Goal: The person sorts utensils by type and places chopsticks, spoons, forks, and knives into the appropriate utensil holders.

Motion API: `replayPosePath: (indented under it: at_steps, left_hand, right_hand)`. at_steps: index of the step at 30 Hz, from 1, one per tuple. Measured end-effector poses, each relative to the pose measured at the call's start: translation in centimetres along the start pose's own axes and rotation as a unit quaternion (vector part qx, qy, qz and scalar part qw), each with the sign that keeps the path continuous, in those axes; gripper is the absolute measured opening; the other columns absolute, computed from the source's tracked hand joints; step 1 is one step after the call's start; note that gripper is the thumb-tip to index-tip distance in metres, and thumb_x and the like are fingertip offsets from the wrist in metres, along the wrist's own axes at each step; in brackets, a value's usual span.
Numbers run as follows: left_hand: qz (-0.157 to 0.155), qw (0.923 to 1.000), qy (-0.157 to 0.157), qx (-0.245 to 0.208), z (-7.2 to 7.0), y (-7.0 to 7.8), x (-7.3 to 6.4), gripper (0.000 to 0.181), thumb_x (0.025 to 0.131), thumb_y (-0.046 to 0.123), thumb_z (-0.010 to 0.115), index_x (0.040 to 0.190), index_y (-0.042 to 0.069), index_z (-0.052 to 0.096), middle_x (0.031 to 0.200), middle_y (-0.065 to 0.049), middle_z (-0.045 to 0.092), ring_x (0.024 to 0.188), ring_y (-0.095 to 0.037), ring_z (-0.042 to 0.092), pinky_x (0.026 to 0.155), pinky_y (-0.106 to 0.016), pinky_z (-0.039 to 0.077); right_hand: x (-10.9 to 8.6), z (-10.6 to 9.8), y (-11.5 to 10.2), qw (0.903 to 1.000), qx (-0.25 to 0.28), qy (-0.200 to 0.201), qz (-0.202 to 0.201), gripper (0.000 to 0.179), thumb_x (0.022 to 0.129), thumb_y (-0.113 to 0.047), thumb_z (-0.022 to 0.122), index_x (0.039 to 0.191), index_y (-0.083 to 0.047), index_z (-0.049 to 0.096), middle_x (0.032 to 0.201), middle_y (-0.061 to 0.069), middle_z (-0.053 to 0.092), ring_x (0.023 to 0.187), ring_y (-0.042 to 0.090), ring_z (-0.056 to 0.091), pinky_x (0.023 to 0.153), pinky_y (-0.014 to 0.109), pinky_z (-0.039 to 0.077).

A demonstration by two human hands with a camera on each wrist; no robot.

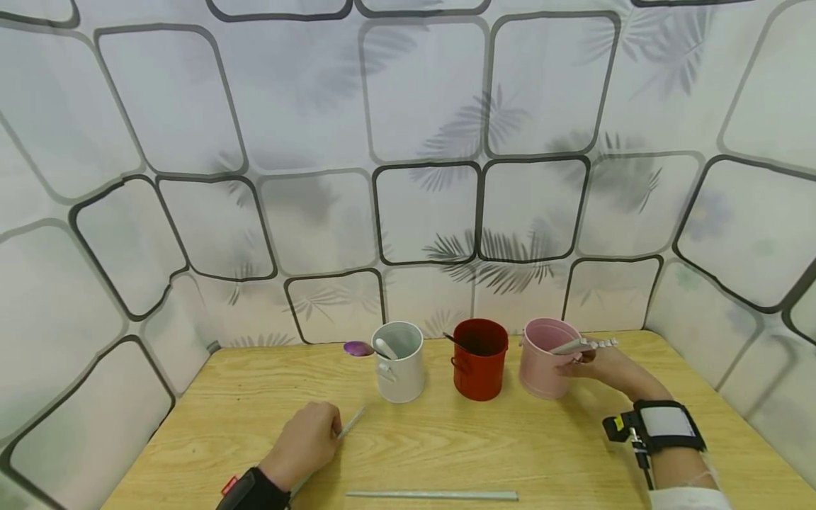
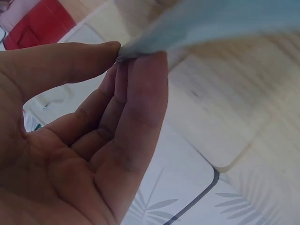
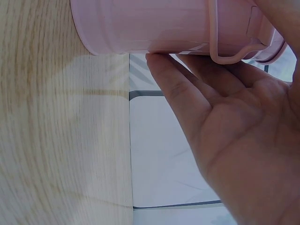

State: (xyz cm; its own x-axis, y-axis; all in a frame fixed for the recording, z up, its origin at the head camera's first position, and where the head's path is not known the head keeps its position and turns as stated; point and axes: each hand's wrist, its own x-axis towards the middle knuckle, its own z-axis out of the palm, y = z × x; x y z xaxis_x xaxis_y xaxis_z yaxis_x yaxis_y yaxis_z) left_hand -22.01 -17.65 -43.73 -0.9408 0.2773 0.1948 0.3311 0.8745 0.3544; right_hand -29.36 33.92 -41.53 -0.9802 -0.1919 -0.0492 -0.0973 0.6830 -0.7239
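Observation:
My left hand pinches a thin, pale grey-green strip between thumb and fingertips, low over the table. Close up in the left wrist view, this strip looks flat and blurred. On the right, my right hand holds the side of a pink bucket, thumb toward me and fingers reaching round the far side. In the right wrist view the fingertips touch the pink wall beside the wire handle. Several white handles lean out over that bucket's rim; their kind is unclear.
A white bucket holds a purple spoon and a white-handled piece. Between the buckets stands a red bucket with a dark thin handle in it. Another pale strip lies along the wooden table's front. Patterned cloth hangs behind.

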Motion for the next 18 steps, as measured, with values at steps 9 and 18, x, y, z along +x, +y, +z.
replayPosePath:
  at_steps: [9, 18]
  left_hand:
    - [0.03, 0.9994, 0.008, -0.014, -1.1, 1.6, -0.2, 0.021, 0.073, -0.01, 0.076, 0.078, 0.01, 0.068, 0.072, 0.004, 0.06, 0.066, -0.009, 0.052, 0.057, -0.027, 0.047]
    - [0.084, 0.9958, 0.022, -0.028, -2.1, 4.4, -0.7, 0.023, 0.076, -0.007, 0.08, 0.081, 0.012, 0.067, 0.072, 0.009, 0.055, 0.065, -0.005, 0.048, 0.056, -0.025, 0.044]
  right_hand:
    - [-0.1, -0.1, -0.1, 1.0, -0.003, 0.001, -0.005, 0.082, 0.092, -0.043, 0.076, 0.149, 0.006, 0.044, 0.144, 0.033, 0.053, 0.133, 0.052, 0.049, 0.099, 0.063, 0.049]
    - [0.1, -0.1, 0.1, 0.9999, -0.009, -0.002, 0.005, 0.08, 0.092, -0.045, 0.076, 0.147, 0.006, 0.046, 0.143, 0.033, 0.053, 0.133, 0.052, 0.049, 0.099, 0.064, 0.048]
